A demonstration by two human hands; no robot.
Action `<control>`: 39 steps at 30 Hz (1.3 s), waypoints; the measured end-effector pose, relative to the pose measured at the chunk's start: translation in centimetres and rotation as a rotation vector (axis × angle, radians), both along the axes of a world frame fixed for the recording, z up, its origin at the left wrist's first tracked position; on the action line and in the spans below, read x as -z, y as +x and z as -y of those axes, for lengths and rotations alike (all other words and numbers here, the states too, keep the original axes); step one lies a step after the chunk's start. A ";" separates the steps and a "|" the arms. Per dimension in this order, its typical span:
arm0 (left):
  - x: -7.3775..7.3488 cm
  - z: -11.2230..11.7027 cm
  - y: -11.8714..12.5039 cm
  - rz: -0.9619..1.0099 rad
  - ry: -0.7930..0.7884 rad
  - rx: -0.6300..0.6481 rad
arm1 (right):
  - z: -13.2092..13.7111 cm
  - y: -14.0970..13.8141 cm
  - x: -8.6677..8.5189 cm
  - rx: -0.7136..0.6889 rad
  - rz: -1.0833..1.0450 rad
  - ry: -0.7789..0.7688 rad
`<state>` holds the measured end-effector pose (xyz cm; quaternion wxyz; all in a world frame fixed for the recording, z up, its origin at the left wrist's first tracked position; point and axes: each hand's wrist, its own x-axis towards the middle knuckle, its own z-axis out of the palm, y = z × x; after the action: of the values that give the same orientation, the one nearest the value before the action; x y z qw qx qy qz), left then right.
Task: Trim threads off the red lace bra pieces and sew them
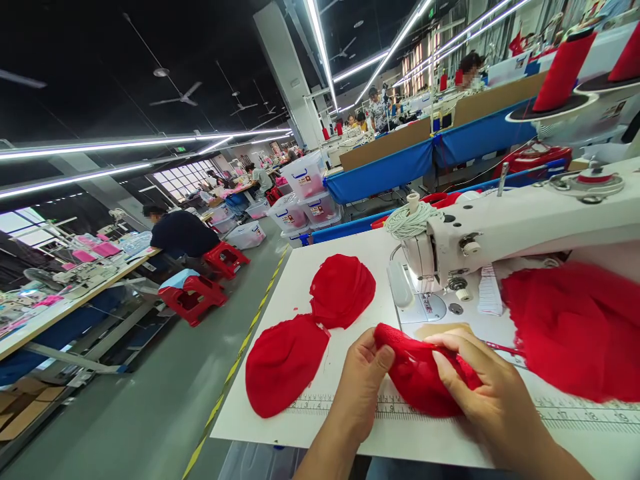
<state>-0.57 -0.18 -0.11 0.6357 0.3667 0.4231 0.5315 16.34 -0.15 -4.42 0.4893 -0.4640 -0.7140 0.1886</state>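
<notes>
My left hand (361, 380) and my right hand (487, 393) both pinch a red fabric cup piece (420, 377) on the white sewing table (310, 280), just in front of the white sewing machine (500, 233). The left thumb presses on the piece's left edge; the right fingers curl over its top. Two stacks of red cup pieces lie to the left, one nearer (283, 363) and one farther (343, 290). A heap of red lace fabric (575, 327) lies at the right under the machine arm.
A printed ruler strip (575, 415) runs along the table's front. Red thread cones (563, 70) stand on the machine. To the left is an aisle with a yellow floor line (235, 363), red stools (193, 297), clear storage bins (303, 193) and seated workers at other tables.
</notes>
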 end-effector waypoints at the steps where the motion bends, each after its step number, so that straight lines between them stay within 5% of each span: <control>1: 0.0 0.1 0.1 -0.011 -0.009 0.062 | 0.0 0.0 0.2 0.012 0.017 0.027; 10: 0.3 0.8 1.3 0.128 -0.172 0.109 | 0.4 -0.8 0.4 0.086 0.042 0.088; 17: 0.5 0.4 0.3 0.289 -0.199 -0.115 | 0.5 -0.3 0.4 0.135 -0.008 0.034; 21: 0.7 -0.1 -1.0 0.525 -0.345 -0.146 | 0.3 1.7 1.4 0.246 -0.074 -0.095; 26: 0.9 -0.3 -1.5 0.680 -0.361 -0.100 | 0.1 2.7 2.2 0.119 -0.144 -0.344; 32: 1.0 -0.6 -2.0 0.702 -0.318 -0.050 | 0.5 2.2 1.0 -0.054 -0.324 -0.558; 39: 0.6 -0.3 -1.5 0.630 -0.286 -0.164 | 1.0 0.9 1.0 0.145 -0.427 -0.548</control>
<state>-2.02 0.07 -0.75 0.7352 0.0567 0.3043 0.6030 17.22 -1.16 -5.40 0.4972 -0.5773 -0.4837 0.4307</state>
